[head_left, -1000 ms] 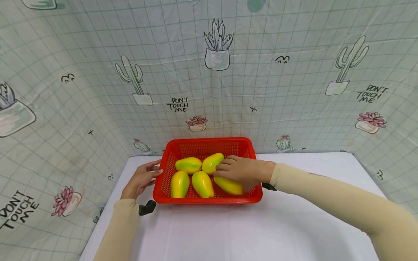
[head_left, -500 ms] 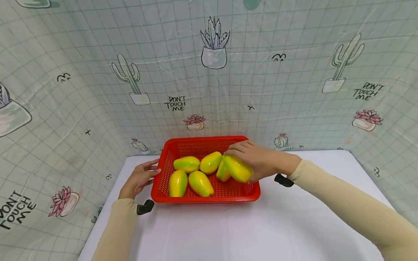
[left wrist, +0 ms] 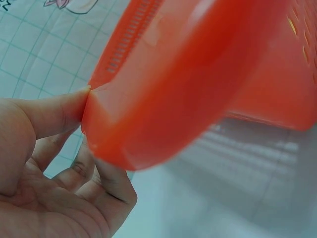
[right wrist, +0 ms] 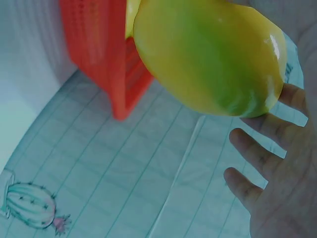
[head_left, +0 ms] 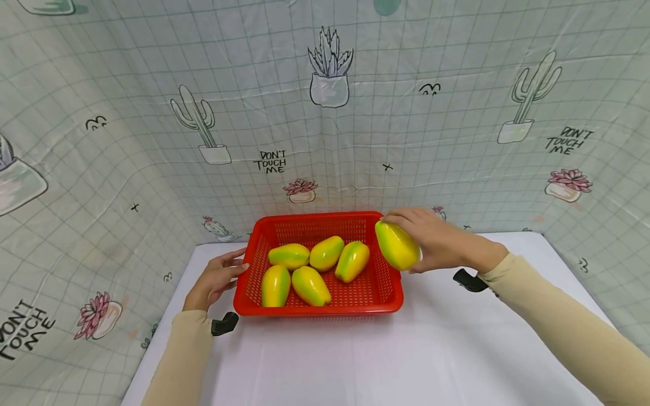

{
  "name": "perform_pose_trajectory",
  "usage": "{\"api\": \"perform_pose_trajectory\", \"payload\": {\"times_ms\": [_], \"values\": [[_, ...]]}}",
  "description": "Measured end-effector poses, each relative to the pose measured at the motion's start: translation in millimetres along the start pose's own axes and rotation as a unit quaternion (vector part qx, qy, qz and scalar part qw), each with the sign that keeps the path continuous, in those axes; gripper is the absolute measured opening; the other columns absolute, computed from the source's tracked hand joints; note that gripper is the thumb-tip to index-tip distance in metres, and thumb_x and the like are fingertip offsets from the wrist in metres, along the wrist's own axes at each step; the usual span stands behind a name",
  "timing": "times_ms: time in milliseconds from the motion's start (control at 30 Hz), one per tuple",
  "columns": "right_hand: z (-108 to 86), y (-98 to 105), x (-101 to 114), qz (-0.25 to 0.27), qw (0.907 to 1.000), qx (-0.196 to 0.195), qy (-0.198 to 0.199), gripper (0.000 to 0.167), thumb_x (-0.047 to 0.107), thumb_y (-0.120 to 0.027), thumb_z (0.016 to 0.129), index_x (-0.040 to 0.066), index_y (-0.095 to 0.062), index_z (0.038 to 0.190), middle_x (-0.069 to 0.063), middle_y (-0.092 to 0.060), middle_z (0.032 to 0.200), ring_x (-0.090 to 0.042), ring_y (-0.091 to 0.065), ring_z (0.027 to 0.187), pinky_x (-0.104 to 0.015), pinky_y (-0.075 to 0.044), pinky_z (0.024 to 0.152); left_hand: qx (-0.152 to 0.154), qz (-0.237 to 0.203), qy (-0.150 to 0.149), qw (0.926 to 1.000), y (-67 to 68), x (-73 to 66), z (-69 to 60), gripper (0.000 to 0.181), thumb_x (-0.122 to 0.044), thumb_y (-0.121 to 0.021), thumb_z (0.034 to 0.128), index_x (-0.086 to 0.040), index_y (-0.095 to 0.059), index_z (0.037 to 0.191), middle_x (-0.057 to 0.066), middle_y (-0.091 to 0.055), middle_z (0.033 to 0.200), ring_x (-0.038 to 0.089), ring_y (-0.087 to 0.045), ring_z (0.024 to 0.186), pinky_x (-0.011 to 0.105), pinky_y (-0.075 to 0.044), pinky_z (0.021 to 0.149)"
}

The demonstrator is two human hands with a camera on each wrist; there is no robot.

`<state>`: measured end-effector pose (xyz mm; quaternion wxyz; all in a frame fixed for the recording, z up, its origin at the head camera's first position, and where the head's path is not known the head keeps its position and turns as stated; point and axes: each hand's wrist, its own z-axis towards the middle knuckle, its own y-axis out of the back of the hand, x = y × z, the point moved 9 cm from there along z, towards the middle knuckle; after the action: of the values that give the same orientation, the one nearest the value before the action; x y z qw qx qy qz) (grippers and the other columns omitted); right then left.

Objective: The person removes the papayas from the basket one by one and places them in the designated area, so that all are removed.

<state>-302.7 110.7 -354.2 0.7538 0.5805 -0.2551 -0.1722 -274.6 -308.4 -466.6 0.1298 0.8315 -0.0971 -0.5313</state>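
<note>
"DON'T TOUCH ME" lettering, repeated (in black capitals), on gridded backdrop

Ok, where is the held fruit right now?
In the head view, the held fruit is in the right hand, overlapping the right rim of the red basket, right of the five fruits inside.

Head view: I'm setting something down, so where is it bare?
Bare: the white table in front of the red basket, between the sleeves; inside it, the near right corner. Crowded: its left and middle, with five fruits; around its side rims, the left hand, right hand and held fruit.
</note>
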Motion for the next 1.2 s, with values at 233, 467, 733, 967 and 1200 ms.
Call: {"api": "perform_pose_trajectory", "payload": {"times_ms": [233, 467, 733, 967, 1200], "values": [[-20.3, 7.2, -12.5, -0.035, 0.9987, -0.037, 0.001, 0.104, 0.023, -0.103, 0.061, 0.004, -0.048, 0.147, -0.014, -0.053, 0.145, -0.04, -0.049, 0.132, -0.062, -0.041, 0.109, 0.0, 0.001, 0.002, 1.0, -0.2, 1.9, 0.4, 0.063, -0.015, -0.061, 0.108, -0.011, -0.036, 0.165, 0.027, -0.043, 0.157, 0.034, -0.057, 0.123, 0.025, -0.053, 0.084], [-37.8, 4.3, -25.6, -0.084, 0.9952, -0.051, 0.002, 0.105, 0.023, -0.103, 0.059, 0.003, -0.047, 0.146, -0.017, -0.053, 0.141, -0.042, -0.048, 0.13, -0.063, -0.041, 0.109, -0.007, -0.001, 0.006, 1.0, 0.8, 4.1, 0.6, 0.064, -0.016, -0.062, 0.1078, -0.012, -0.035, 0.166, 0.026, -0.043, 0.158, 0.034, -0.056, 0.123, 0.025, -0.053, 0.083], [-52.3, -8.0, -40.9, -0.117, 0.9913, -0.061, -0.002, 0.102, 0.025, -0.102, 0.057, 0.001, -0.05, 0.142, -0.021, -0.056, 0.137, -0.044, -0.051, 0.127, -0.064, -0.041, 0.108, 0.001, 0.002, -0.007, 1.0, -1.3, 1.8, 0.0, 0.063, -0.016, -0.06, 0.1085, -0.009, -0.035, 0.166, 0.028, -0.044, 0.155, 0.031, -0.058, 0.118, 0.026, -0.053, 0.083], [-61.3, -23.1, -61.2, -0.103, 0.9933, -0.042, -0.031, 0.105, 0.026, -0.103, 0.059, 0.002, -0.049, 0.145, -0.023, -0.054, 0.14, -0.045, -0.051, 0.125, -0.065, -0.041, 0.106, 0.004, -0.002, -0.013, 0.9999, -0.7, 2.0, 0.7, 0.063, -0.016, -0.06, 0.1088, -0.008, -0.034, 0.166, 0.028, -0.044, 0.154, 0.027, -0.059, 0.114, 0.026, -0.053, 0.081], [-67.3, -38.1, -80.2, -0.073, 0.9943, -0.028, -0.073, 0.102, 0.023, -0.1, 0.062, -0.002, -0.048, 0.146, -0.024, -0.056, 0.139, -0.049, -0.051, 0.125, -0.067, -0.04, 0.108, -0.001, 0.001, -0.005, 1.0, -0.5, 2.0, 0.0, 0.062, -0.016, -0.06, 0.1086, -0.01, -0.035, 0.165, 0.027, -0.044, 0.155, 0.032, -0.058, 0.119, 0.025, -0.053, 0.082]]}}
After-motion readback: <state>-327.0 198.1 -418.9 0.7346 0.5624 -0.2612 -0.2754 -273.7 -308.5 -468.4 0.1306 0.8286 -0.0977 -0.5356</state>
